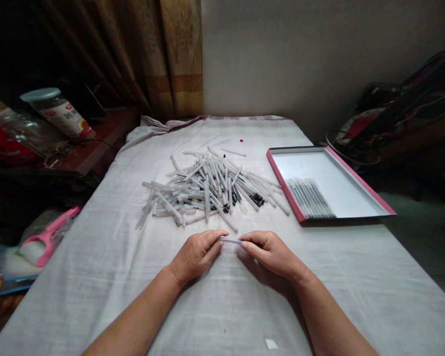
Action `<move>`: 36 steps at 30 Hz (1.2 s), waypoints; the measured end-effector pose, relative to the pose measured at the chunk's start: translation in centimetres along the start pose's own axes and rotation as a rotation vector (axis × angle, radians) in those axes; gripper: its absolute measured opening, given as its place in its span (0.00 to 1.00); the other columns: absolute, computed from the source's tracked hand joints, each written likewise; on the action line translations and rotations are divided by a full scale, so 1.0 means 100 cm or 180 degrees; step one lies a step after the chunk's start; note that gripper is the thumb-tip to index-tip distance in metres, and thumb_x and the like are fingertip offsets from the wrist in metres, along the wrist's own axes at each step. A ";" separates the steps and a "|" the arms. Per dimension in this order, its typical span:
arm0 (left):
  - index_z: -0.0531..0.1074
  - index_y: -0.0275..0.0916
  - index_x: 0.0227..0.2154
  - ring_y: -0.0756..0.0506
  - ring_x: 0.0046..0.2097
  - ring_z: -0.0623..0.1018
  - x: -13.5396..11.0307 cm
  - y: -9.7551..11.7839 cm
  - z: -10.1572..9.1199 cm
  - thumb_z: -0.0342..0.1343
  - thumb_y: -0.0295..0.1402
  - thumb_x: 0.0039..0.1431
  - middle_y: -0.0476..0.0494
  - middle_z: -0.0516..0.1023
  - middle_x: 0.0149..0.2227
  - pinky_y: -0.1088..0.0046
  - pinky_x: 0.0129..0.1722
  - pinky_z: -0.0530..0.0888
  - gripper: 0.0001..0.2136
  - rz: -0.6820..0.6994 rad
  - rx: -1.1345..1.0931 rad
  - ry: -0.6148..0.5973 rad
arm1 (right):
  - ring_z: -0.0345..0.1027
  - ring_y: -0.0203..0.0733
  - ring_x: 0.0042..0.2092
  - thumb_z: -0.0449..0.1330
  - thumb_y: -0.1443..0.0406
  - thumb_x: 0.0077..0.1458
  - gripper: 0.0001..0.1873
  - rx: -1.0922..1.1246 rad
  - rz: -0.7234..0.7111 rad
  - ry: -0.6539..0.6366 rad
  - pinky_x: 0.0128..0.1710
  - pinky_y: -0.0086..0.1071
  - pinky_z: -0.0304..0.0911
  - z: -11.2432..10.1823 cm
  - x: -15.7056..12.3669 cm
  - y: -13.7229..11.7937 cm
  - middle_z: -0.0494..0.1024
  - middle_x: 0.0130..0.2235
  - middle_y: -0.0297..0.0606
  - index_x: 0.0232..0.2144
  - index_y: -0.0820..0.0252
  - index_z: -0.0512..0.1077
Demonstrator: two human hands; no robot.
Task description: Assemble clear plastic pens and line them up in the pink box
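Note:
Between my two hands a slim clear pen (230,240) lies level, just above the cloth. My left hand (202,251) pinches its left end between thumb and fingers. At the other end, my right hand (267,249) grips it the same way. The fingers cover both ends of the pen. Right beyond my hands spreads a loose pile of pen parts (207,185), clear barrels and caps with dark refills among them. Small black pieces (257,200) cluster at the pile's right side.
A shallow pink-edged box (296,198) stands right of the pile, with a row of pens (307,198) inside. A tiny red piece (241,141) lies farther back. A white scrap (271,343) is near the front. Jars (59,111) and a pink-handled item (52,237) are at left.

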State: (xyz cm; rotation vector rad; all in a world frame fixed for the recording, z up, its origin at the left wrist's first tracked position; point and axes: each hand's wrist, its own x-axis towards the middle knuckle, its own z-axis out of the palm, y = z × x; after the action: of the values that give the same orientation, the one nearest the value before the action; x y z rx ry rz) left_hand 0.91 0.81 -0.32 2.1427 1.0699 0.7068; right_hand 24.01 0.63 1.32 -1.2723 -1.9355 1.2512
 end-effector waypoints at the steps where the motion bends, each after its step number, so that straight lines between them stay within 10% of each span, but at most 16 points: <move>1: 0.68 0.39 0.55 0.48 0.38 0.78 0.000 -0.001 0.000 0.49 0.33 0.65 0.44 0.80 0.39 0.74 0.41 0.73 0.17 -0.0159 -0.0118 0.0044 | 0.73 0.41 0.32 0.55 0.62 0.58 0.14 0.0029 -0.0010 0.0088 0.34 0.30 0.66 0.000 -0.001 0.000 0.81 0.30 0.37 0.32 0.61 0.79; 6: 0.62 0.38 0.60 0.51 0.30 0.74 0.002 -0.007 -0.001 0.52 0.35 0.63 0.49 0.76 0.31 0.76 0.35 0.71 0.22 -0.0566 -0.0805 0.0153 | 0.75 0.44 0.34 0.60 0.57 0.52 0.14 0.0164 0.0029 0.1351 0.37 0.36 0.70 -0.029 -0.009 0.010 0.82 0.33 0.40 0.35 0.60 0.79; 13: 0.76 0.36 0.45 0.49 0.30 0.76 0.005 -0.006 -0.004 0.51 0.36 0.62 0.46 0.78 0.29 0.75 0.35 0.72 0.14 -0.0571 -0.0436 0.0238 | 0.75 0.49 0.39 0.63 0.57 0.46 0.16 -0.0616 0.0893 0.3379 0.41 0.38 0.69 -0.157 -0.018 0.058 0.82 0.35 0.42 0.35 0.60 0.80; 20: 0.77 0.38 0.42 0.47 0.34 0.79 0.006 -0.007 -0.003 0.51 0.35 0.61 0.44 0.81 0.33 0.74 0.40 0.75 0.13 -0.0487 -0.0209 0.0309 | 0.75 0.55 0.43 0.57 0.60 0.51 0.20 -0.2053 0.2365 0.2562 0.36 0.38 0.65 -0.207 -0.009 0.097 0.82 0.40 0.48 0.43 0.61 0.80; 36: 0.78 0.39 0.41 0.48 0.33 0.79 0.007 -0.006 -0.005 0.52 0.35 0.61 0.45 0.82 0.33 0.74 0.40 0.75 0.12 -0.0423 -0.0227 0.0280 | 0.74 0.55 0.46 0.52 0.58 0.56 0.21 -0.2797 0.2790 0.1713 0.34 0.36 0.64 -0.185 0.001 0.079 0.80 0.47 0.46 0.46 0.55 0.79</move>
State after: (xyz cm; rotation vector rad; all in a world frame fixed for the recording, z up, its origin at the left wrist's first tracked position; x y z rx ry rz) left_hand 0.66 1.84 -0.33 1.9760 1.2031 0.7706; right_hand 42.00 9.60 2.58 -2.7395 -1.5409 0.1731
